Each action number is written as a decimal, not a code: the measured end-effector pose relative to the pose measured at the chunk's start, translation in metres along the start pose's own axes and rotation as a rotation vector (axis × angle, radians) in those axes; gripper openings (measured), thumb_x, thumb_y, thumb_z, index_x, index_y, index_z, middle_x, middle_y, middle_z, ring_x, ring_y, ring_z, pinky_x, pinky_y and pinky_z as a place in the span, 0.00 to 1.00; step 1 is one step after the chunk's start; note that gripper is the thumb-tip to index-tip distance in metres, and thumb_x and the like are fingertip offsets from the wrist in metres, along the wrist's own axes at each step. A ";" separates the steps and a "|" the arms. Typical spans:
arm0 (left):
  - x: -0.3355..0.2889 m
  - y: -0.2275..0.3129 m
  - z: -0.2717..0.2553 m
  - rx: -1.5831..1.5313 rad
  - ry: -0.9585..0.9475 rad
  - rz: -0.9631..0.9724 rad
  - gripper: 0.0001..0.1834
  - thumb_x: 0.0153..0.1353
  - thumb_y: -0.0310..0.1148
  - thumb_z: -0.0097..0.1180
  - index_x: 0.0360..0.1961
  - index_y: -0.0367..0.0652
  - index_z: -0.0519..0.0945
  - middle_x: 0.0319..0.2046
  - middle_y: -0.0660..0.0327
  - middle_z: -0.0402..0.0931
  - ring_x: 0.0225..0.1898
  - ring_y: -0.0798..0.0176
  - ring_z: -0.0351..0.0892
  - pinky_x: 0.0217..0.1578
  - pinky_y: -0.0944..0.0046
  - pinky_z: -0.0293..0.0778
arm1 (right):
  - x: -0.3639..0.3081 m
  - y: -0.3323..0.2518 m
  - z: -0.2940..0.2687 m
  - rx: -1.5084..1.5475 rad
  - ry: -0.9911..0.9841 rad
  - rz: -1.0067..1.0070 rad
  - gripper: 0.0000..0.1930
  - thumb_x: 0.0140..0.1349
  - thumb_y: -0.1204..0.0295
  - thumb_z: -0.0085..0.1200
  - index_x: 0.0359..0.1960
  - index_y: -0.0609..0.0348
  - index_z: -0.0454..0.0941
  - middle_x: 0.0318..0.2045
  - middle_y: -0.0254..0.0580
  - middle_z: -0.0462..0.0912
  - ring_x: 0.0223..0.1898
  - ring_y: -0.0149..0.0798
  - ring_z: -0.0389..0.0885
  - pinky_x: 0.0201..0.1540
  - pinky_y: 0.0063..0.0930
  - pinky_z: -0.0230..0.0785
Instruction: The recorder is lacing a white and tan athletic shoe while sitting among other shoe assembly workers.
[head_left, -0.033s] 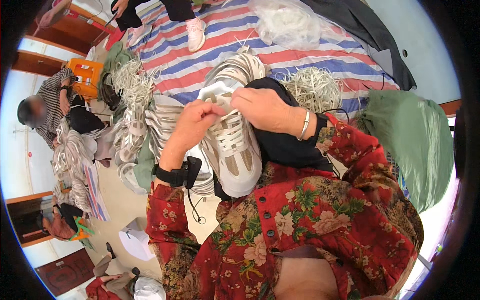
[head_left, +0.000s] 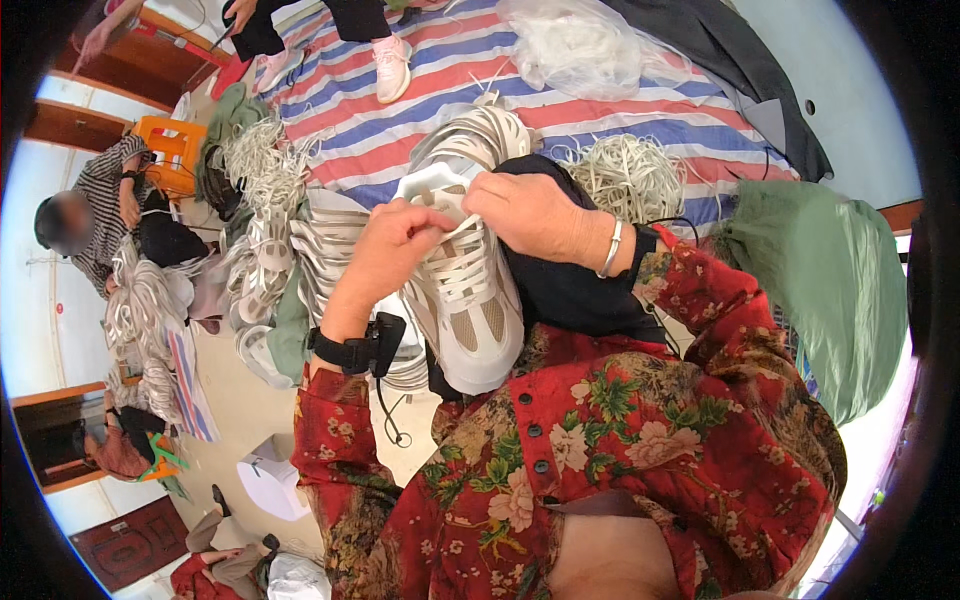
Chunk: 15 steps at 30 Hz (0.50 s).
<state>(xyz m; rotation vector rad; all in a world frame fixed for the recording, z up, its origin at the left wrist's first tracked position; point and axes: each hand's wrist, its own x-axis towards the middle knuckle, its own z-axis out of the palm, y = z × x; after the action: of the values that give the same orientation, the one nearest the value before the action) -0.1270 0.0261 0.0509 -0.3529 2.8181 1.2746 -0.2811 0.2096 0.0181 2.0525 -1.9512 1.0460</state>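
A white and beige sneaker (head_left: 478, 345) lies in my lap, its toe pointing toward me. White shoelace (head_left: 464, 275) crosses its tongue in several rows. My left hand (head_left: 398, 245) is closed at the upper eyelets, thumb and forefinger pinched on the lace. Across the shoe opening, my right hand (head_left: 530, 215) is closed too, its fingertips pinching lace near the collar. The fingers partly hide the top of the tongue. Beyond the sneaker sits a row of similar shoe uppers (head_left: 475, 135), with a further stack (head_left: 325, 245) to the left of my left hand.
A tangled heap of white laces (head_left: 625, 178) lies on the striped sheet (head_left: 560, 110), with another lace bundle (head_left: 262, 165) at left. Clear plastic bags (head_left: 575, 45) rest at the back. Green sacking (head_left: 820, 290) hangs at right. Several other people (head_left: 105, 200) sit at left and behind.
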 end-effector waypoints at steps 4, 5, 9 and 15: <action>0.000 0.005 0.000 0.143 -0.057 0.105 0.08 0.61 0.36 0.57 0.36 0.47 0.86 0.27 0.59 0.72 0.36 0.56 0.66 0.43 0.58 0.61 | -0.002 0.008 -0.005 -0.034 0.039 -0.032 0.13 0.53 0.78 0.58 0.42 0.56 0.76 0.28 0.38 0.75 0.31 0.42 0.81 0.30 0.34 0.75; -0.001 0.006 0.000 0.155 -0.063 0.094 0.08 0.61 0.35 0.57 0.37 0.47 0.86 0.28 0.59 0.72 0.37 0.56 0.66 0.44 0.58 0.61 | -0.003 0.010 -0.005 -0.033 0.060 -0.029 0.14 0.53 0.78 0.58 0.43 0.55 0.76 0.28 0.38 0.75 0.31 0.42 0.81 0.30 0.34 0.75; -0.007 0.006 -0.001 0.121 -0.021 0.083 0.10 0.58 0.31 0.57 0.40 0.47 0.85 0.32 0.59 0.73 0.41 0.54 0.66 0.48 0.58 0.62 | -0.004 0.010 -0.006 -0.018 0.078 -0.037 0.15 0.54 0.77 0.59 0.45 0.56 0.78 0.28 0.39 0.76 0.30 0.42 0.81 0.31 0.33 0.75; -0.012 -0.003 -0.009 0.023 -0.059 0.065 0.13 0.55 0.28 0.57 0.42 0.47 0.84 0.35 0.60 0.73 0.44 0.53 0.66 0.50 0.58 0.63 | -0.006 0.018 -0.020 0.474 -0.026 0.337 0.08 0.65 0.72 0.50 0.39 0.61 0.80 0.26 0.40 0.81 0.29 0.34 0.81 0.33 0.28 0.74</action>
<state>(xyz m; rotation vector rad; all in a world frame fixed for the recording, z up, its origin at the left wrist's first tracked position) -0.1139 0.0196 0.0562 -0.2211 2.8145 1.2408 -0.3051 0.2222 0.0231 1.9786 -2.2920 1.7037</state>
